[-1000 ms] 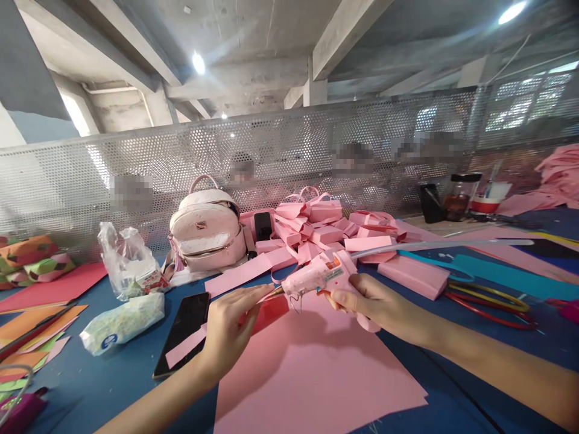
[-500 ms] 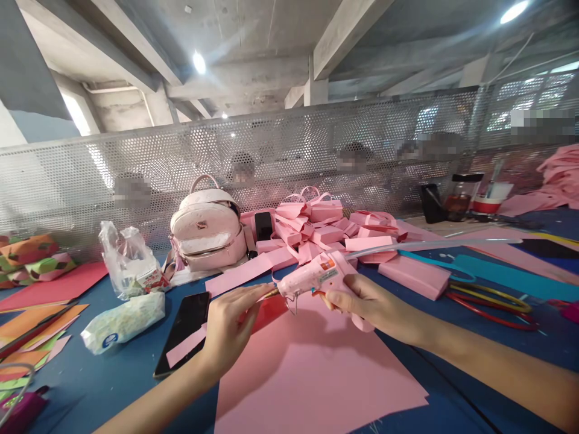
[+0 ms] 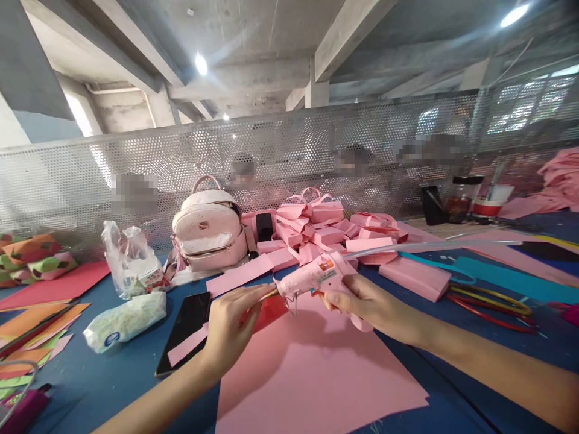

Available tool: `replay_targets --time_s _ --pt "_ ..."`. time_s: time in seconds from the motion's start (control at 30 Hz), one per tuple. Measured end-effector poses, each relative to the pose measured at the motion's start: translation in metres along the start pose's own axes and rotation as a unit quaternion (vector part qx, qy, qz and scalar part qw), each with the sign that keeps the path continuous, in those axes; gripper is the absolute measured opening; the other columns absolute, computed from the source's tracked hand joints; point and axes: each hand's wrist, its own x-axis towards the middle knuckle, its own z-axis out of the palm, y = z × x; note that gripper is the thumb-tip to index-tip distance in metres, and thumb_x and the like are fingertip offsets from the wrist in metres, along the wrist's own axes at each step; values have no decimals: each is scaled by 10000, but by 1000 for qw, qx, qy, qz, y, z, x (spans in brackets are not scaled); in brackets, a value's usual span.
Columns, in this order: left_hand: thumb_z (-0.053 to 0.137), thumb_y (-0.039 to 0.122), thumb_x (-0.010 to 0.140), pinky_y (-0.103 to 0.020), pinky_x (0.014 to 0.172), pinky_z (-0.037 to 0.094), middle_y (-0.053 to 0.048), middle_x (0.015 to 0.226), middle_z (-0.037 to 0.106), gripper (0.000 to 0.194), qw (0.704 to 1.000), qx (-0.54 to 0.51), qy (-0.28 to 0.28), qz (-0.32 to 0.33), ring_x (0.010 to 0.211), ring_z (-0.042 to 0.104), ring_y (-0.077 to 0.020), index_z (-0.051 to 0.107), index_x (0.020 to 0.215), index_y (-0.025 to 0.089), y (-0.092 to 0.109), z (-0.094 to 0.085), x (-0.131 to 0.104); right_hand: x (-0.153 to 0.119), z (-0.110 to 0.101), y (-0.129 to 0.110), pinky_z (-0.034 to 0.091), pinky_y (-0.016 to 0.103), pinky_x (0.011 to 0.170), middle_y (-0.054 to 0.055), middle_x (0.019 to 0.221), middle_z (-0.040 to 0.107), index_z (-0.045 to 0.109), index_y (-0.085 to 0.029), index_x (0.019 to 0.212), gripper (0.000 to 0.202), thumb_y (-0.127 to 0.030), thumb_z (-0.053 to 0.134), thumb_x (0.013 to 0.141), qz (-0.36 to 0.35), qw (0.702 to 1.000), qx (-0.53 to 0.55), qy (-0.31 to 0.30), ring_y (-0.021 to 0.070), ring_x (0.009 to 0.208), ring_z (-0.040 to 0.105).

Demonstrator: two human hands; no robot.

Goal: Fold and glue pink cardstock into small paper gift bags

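Right hand [image 3: 357, 301] wrapped round grip of glue gun [image 3: 312, 278] | barrel ahead of fist, tip close by fingertips of left hand [image 3: 231, 319] | left fingers over red piece [image 3: 272, 314], cannot tell if clamped | pink sheet [image 3: 325, 380] below | pink paper pile [image 3: 317, 228] beyond

Labels: we can read no text.
We see two stickers on the pink glue gun [image 3: 302, 281] (one orange [image 3: 326, 264], one pale green [image 3: 329, 276]), lettering too small for us. Blue oval logo [image 3: 112, 339] on the soft plastic pack [image 3: 136, 316]: illegible. Metal badge [image 3: 203, 225] on the pale pink backpack [image 3: 205, 241]: we can't make out characters. Red-and-white print on the small box [image 3: 154, 278] at the plastic bag [image 3: 123, 259]: too small to decipher.
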Motion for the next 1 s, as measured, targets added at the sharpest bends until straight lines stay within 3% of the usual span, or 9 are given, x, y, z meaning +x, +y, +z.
replay_targets --time_s 0.2,0.4,0.73,0.9,1.0 --pt "512 103 946 -268 822 591 -46 1089 792 334 1000 8 4 0 965 757 -203 734 1152 243 0 -1 0 0 -4 7 392 267 563 -28 720 478 613 -192 791 504 -696 634 789 -15 999 -23 30 116 574 453" --pt "505 149 969 -268 786 591 -62 1090 791 306 1000 12 6 5 956 758 -216 737 1143 247 3 -2 1 -4 -7 2 340 241 500 -38 676 439 607 -189 756 500 -687 631 796 -19 999 -25 30 99 537 398" --pt "504 157 971 -248 752 586 -65 1097 789 302 1000 15 9 4 945 759 -208 742 1138 240 3 -2 2 -6 -16 7 390 243 501 -11 680 491 603 -190 726 521 -706 620 795 -33 997 -40 51 123 574 443" --pt "501 164 973 -226 698 579 -66 1101 788 302 1000 11 6 1 952 755 -204 738 1144 240 3 -3 1 -9 -19 3 465 290 627 13 697 526 598 -201 704 534 -727 588 798 -48 993 -76 79 178 670 519" --pt "498 157 970 -222 681 577 -64 1097 789 310 1000 12 3 -2 946 755 -204 734 1152 241 3 -4 1 -11 -19 2 446 291 630 4 692 514 580 -205 683 517 -706 588 813 -43 994 -74 71 171 656 505"
